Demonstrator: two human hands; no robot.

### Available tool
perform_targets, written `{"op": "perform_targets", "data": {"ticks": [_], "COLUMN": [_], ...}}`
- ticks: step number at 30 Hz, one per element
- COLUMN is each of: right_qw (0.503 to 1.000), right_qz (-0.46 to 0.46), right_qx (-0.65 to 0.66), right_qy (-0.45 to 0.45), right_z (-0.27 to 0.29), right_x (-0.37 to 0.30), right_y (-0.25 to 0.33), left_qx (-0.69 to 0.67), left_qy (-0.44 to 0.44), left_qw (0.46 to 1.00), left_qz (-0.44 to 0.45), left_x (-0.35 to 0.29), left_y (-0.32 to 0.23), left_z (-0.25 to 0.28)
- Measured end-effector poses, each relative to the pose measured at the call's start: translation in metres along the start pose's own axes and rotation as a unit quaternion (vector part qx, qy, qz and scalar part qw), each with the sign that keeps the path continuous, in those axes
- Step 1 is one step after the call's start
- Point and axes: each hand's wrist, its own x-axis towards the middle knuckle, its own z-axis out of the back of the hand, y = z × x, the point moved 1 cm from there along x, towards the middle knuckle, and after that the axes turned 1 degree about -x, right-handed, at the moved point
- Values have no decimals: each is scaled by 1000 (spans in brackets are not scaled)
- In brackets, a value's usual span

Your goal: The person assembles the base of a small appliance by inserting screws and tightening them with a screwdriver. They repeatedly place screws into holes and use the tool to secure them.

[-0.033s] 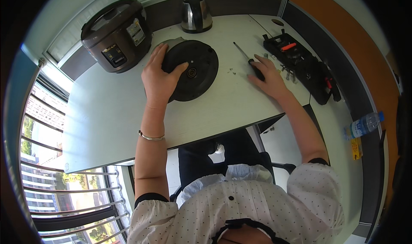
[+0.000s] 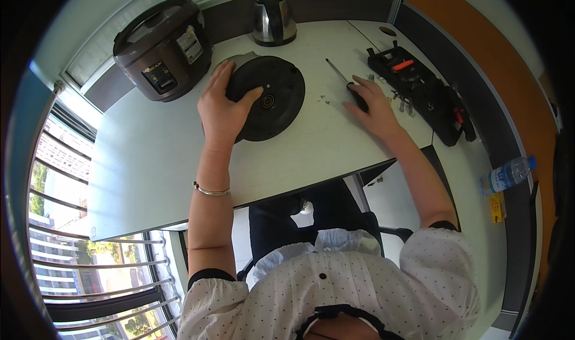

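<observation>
A round black base [image 2: 281, 109] with a ringed connector at its middle, like the underside of an electric kettle, lies on the white table. My left hand [image 2: 224, 103] grips its left side, thumb across the top and fingers over the rim. A grey part [image 2: 242, 57] shows from beneath at the far edge; the rest of it is hidden. To the right, a screwdriver [image 2: 341, 73] lies with its shaft pointing away and to the left. Around its black handle [image 2: 358, 100] is my right hand [image 2: 377, 109], fingers on one side and thumb on the other.
Beyond stand a brown rice cooker [image 2: 159, 52] and a steel kettle [image 2: 274, 21]. An unfolded black tool case [image 2: 422, 91] lies at right, with small metal bits [image 2: 406, 103] beside it. Tiny pieces [image 2: 325, 100] lie mid-table. Farther right is a water bottle [image 2: 509, 175].
My right hand has shifted very slightly up and left at the screwdriver handle. My left hand and the black base look unmoved.
</observation>
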Motion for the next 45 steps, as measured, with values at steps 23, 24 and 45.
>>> {"op": "perform_targets", "data": {"ticks": [23, 24, 45], "right_qw": [849, 847, 898], "right_qz": [-141, -139, -84], "right_qx": [508, 512, 431], "right_qy": [37, 37, -32], "right_z": [-66, -66, -84], "right_x": [39, 39, 26], "right_y": [82, 82, 87], "left_qx": [45, 46, 129], "left_qy": [30, 30, 63], "left_qw": [998, 998, 989], "left_qz": [11, 10, -15], "left_x": [-28, -29, -20], "left_y": [1, 1, -13], "left_z": [9, 10, 9]}}
